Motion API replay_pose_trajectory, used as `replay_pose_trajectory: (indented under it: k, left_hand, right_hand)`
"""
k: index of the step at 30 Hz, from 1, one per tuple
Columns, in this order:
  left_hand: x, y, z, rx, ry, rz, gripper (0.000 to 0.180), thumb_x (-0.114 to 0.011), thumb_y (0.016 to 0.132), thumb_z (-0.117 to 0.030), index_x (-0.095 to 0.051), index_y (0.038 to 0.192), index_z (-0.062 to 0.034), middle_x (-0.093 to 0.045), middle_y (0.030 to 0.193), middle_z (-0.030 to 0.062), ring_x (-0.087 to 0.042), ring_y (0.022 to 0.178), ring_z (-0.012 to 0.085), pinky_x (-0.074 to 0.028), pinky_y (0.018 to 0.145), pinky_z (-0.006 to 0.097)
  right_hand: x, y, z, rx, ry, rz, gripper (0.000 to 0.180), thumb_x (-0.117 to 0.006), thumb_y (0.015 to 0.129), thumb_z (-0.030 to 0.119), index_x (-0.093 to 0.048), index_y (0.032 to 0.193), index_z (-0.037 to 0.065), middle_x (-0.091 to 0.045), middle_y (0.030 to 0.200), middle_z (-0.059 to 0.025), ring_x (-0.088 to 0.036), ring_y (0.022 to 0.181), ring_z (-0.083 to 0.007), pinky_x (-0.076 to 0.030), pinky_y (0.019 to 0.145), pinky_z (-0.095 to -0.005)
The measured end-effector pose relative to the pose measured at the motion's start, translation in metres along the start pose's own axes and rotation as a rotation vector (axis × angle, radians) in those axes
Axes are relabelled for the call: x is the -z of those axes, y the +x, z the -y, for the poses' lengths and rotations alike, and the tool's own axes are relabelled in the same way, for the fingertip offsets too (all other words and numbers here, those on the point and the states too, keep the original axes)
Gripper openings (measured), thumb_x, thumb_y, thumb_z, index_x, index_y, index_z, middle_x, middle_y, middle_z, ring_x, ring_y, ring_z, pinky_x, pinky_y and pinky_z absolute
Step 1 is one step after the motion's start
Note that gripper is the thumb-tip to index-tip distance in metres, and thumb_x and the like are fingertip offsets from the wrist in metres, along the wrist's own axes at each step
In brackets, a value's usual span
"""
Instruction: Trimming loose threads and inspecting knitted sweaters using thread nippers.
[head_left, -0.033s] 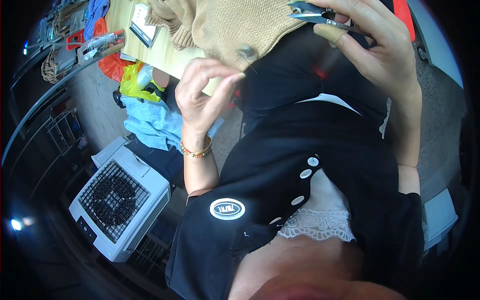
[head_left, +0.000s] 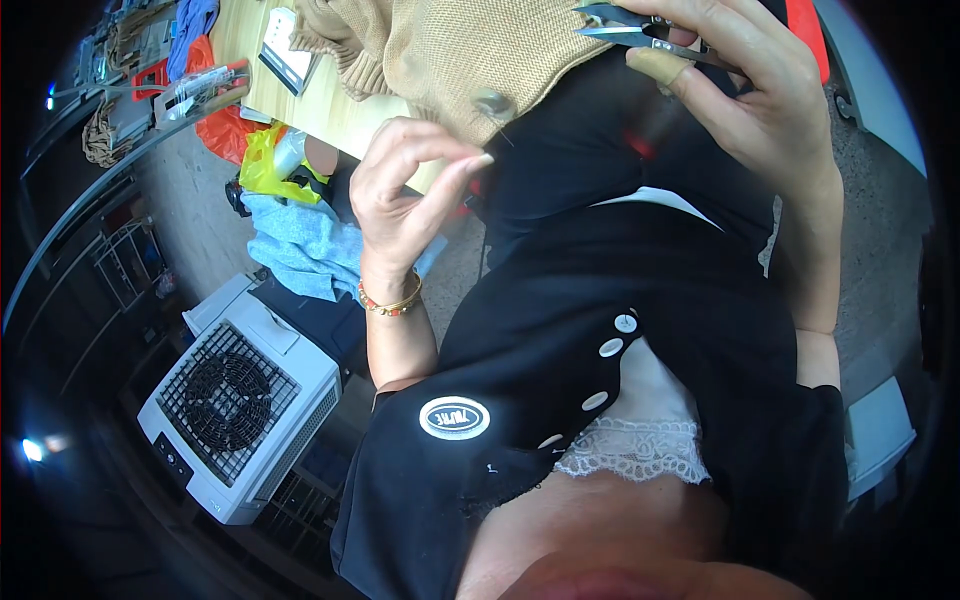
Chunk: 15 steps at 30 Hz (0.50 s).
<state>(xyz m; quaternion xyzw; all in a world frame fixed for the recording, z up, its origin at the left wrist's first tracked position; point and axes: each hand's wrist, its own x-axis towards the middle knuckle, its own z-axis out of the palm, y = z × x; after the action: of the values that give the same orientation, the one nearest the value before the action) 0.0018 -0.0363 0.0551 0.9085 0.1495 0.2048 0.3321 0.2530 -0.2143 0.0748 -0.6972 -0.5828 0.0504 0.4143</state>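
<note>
A tan knitted garment (head_left: 470, 45) hangs over the edge of a light wooden table (head_left: 330, 110) in front of me. A dark round button (head_left: 492, 103) sits near its lower hem, with a thin dark sliver beside it. Just below the button is my left hand (head_left: 410, 195), thumb and forefinger pinched together; anything between them is too fine to see. A beaded bracelet circles that wrist. My right hand (head_left: 760, 95) is raised at the top right and grips small metal thread snips (head_left: 625, 25), blades pointing left over the garment.
A white box-shaped air cooler with a dark grille (head_left: 235, 400) stands on the floor at lower left. Blue cloth (head_left: 300, 250), a yellow bag (head_left: 262, 165) and an orange bag (head_left: 222, 128) lie under the table edge. A white card (head_left: 285, 58) rests on the table.
</note>
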Motion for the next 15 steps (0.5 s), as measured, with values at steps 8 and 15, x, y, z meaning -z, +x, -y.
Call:
replay_pose_trajectory:
  k: [8,15]
  left_hand:
    - [-0.017,0.01,-0.006,0.074,0.038,-0.155,0.032,-0.086,0.071,-0.005,-0.07,0.099,-0.004,-0.065,0.09,0.0054,-0.062,0.082,0.0177,-0.05,0.075,0.028]
    - [-0.026,0.01,0.0,-0.08,0.127,-0.216,0.023,-0.084,0.073,-0.003,-0.07,0.092,-0.0068,-0.063,0.085,0.0056,-0.061,0.079,0.0195,-0.049,0.07,0.03]
  right_hand:
    - [-0.004,0.0,0.003,0.114,0.015,-0.039,0.036,-0.083,0.072,0.006,-0.072,0.106,0.0,-0.063,0.082,-0.0087,-0.059,0.066,-0.0175,-0.047,0.056,-0.0268]
    - [0.003,0.006,0.022,-0.083,0.045,0.059,0.036,-0.082,0.072,0.004,-0.072,0.106,0.0,-0.061,0.079,-0.0075,-0.057,0.065,-0.0166,-0.045,0.056,-0.0274]
